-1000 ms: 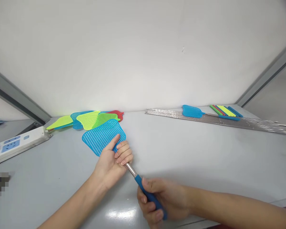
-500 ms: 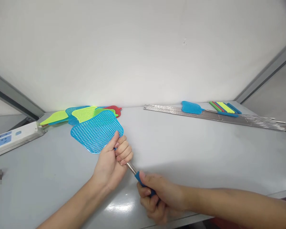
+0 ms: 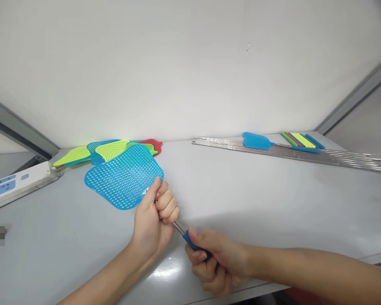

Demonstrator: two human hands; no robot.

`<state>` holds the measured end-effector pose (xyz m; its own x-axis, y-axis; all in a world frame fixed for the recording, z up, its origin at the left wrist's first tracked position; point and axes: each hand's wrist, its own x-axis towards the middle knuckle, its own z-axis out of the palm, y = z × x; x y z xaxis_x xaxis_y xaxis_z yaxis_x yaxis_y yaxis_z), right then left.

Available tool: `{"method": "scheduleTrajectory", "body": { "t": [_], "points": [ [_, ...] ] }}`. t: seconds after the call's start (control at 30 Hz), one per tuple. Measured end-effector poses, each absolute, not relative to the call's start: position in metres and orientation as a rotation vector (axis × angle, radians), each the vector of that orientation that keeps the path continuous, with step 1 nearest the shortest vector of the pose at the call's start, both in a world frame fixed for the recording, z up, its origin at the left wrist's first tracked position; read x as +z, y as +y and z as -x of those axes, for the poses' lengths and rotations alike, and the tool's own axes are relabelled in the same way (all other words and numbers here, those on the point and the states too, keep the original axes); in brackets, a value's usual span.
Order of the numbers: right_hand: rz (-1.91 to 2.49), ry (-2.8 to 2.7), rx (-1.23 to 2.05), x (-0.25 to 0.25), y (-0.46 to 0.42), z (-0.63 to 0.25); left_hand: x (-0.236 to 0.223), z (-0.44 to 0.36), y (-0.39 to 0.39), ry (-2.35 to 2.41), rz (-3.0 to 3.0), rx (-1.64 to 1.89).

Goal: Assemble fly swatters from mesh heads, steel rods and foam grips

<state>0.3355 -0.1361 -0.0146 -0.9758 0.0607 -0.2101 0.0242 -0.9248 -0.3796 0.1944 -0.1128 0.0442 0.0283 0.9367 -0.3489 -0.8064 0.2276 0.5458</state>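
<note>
My left hand (image 3: 154, 216) is closed around the thin metal shaft (image 3: 179, 227) of a blue plastic fly swatter, just below its mesh head (image 3: 123, 176). The head fans out to the upper left and hangs over the table. My right hand (image 3: 214, 262) grips the swatter's blue handle (image 3: 193, 244), and most of the handle is hidden inside my fingers. A short stretch of bare shaft shows between my hands. Behind the swatter head lies a heap of lime, blue and red swatter heads (image 3: 112, 149).
A white power strip (image 3: 19, 184) lies at the left edge of the grey table (image 3: 257, 203). Far right, a bundle of steel rods (image 3: 288, 150) lies along the white wall (image 3: 190, 63), with a blue swatter head (image 3: 257, 141) and several colored handles (image 3: 301, 140) on it.
The swatter head has swung left and shows larger and flatter. My right hand has moved along the handle toward my left hand and now covers more of it.
</note>
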Motion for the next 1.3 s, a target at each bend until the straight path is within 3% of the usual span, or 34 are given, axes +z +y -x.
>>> {"method": "scheduleTrajectory", "body": {
  "t": [0.57,1.3],
  "points": [
    [-0.204,-0.199,3.277,-0.022,-0.129,-0.341,0.047,-0.201,-0.122,0.709,-0.146,1.397],
    [-0.066,-0.079,3.244,-0.025,-0.129,-0.334,0.037,-0.201,-0.116,0.772,-0.102,1.402]
  ]
}}
